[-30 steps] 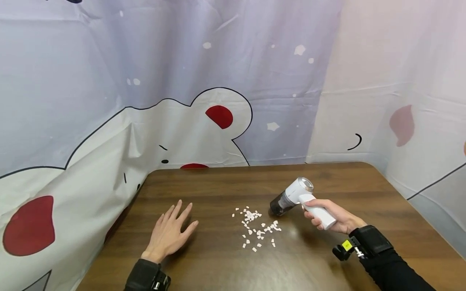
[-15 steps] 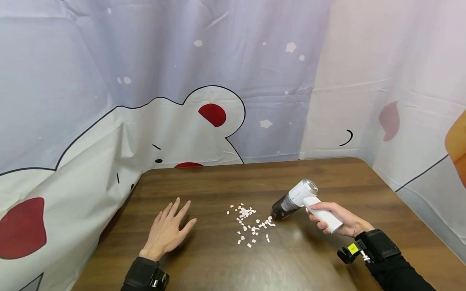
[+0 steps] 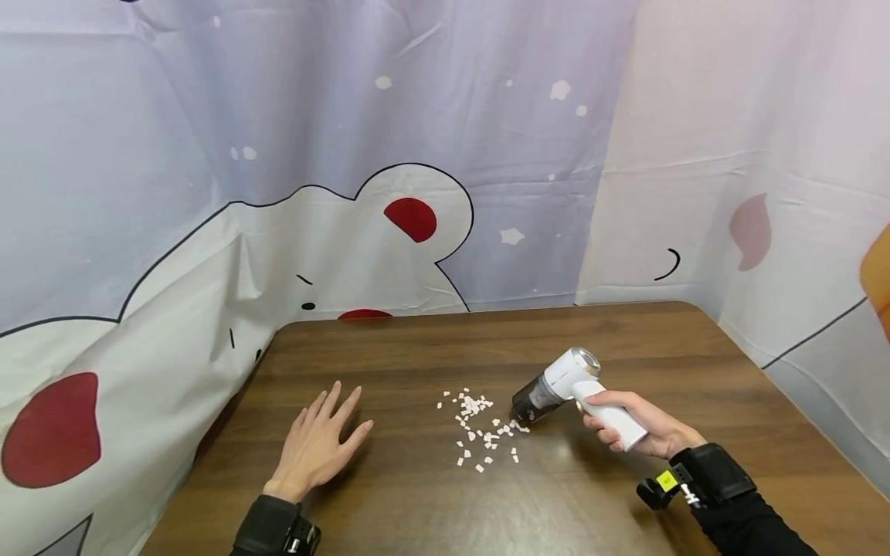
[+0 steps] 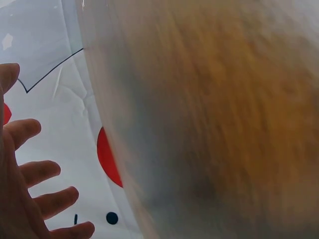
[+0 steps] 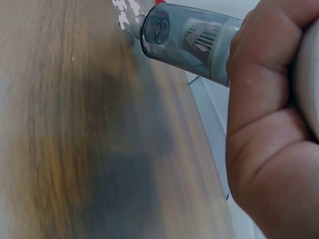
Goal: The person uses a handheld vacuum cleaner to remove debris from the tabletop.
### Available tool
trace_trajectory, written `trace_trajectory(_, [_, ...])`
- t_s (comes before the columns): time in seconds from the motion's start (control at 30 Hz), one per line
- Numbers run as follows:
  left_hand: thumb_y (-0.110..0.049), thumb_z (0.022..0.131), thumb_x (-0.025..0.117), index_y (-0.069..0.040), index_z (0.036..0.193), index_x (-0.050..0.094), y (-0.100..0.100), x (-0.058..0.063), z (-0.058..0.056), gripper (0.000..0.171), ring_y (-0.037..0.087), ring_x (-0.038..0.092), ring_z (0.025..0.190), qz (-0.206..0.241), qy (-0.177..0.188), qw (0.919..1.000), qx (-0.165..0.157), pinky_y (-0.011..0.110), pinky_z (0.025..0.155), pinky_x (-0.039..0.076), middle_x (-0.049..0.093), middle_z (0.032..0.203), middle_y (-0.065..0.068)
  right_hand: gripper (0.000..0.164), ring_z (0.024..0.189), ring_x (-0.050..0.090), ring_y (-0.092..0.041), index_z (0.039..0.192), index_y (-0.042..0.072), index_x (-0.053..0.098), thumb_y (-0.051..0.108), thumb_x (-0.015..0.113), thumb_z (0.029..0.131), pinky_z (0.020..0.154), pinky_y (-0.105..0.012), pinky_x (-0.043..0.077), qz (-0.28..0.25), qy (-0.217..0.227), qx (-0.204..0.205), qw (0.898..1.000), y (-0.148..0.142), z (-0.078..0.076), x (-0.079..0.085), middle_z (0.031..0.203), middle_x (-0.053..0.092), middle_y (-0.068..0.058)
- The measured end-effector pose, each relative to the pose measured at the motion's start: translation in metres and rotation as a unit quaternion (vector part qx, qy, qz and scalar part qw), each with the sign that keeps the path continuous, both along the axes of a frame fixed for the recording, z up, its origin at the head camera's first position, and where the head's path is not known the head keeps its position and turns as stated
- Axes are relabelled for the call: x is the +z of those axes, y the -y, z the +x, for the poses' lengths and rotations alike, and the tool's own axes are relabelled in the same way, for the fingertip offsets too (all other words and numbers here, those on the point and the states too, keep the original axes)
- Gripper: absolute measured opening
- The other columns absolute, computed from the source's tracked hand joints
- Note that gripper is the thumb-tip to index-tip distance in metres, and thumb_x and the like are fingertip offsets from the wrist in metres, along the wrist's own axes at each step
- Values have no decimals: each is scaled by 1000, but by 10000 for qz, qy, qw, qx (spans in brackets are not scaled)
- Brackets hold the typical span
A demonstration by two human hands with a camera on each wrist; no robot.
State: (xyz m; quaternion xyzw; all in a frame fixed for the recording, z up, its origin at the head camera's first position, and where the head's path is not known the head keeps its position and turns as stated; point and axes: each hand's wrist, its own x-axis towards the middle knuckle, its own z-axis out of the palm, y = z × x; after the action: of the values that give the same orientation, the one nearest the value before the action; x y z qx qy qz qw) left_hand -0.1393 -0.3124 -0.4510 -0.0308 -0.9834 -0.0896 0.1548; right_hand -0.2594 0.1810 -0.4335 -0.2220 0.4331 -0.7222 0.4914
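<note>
My right hand [image 3: 636, 425] grips the white handle of a handheld vacuum cleaner [image 3: 572, 376]. Its dark see-through nozzle end tilts down to the left, right at the edge of a scatter of small white paper scraps [image 3: 475, 405]. In the right wrist view the clear dust cup [image 5: 187, 42] shows a ribbed filter and a few pale scraps inside, with curled fingers [image 5: 269, 99] behind it. My left hand [image 3: 316, 448] is spread over the table at the left, fingers straight, holding nothing. The left wrist view shows those fingers [image 4: 55, 201] apart from one another.
The brown wooden table [image 3: 389, 510] extends under both hands, with rounded far corners. A printed curtain [image 3: 334, 247] hangs close behind it and along the sides. Black bands with small cameras [image 3: 657, 490] sit on both wrists.
The vacuum cleaner shifted slightly right, then back left, so its nozzle now overlaps the right edge of the scraps. The left hand stays nearly in place. The head view swung a little.
</note>
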Motion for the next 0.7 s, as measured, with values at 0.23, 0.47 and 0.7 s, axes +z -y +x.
trace_trajectory(0.23, [-63,93,41,-20,146,42,3,0,4,69,42,33,133,58,67,9999,66,65,100,27,33,150,19,29,62,50,-4,111,4,50,15,23,104,54,-16,45,10,-16,34,10000,8,-1,-2,89,59,1])
trace_trajectory(0.47, [-64,94,40,-20,147,41,7,-1,7,69,42,33,133,51,73,9999,125,65,101,26,32,150,19,28,62,52,-3,109,4,50,15,24,104,54,-16,46,95,-92,12,9999,15,-1,-2,88,58,1])
trace_trajectory(0.7, [-63,94,41,-20,147,42,9,-3,10,69,42,33,133,23,20,9999,153,65,100,27,33,150,20,28,63,51,-4,111,4,49,14,24,104,55,-17,45,-18,-149,40,9999,11,-2,0,88,58,1])
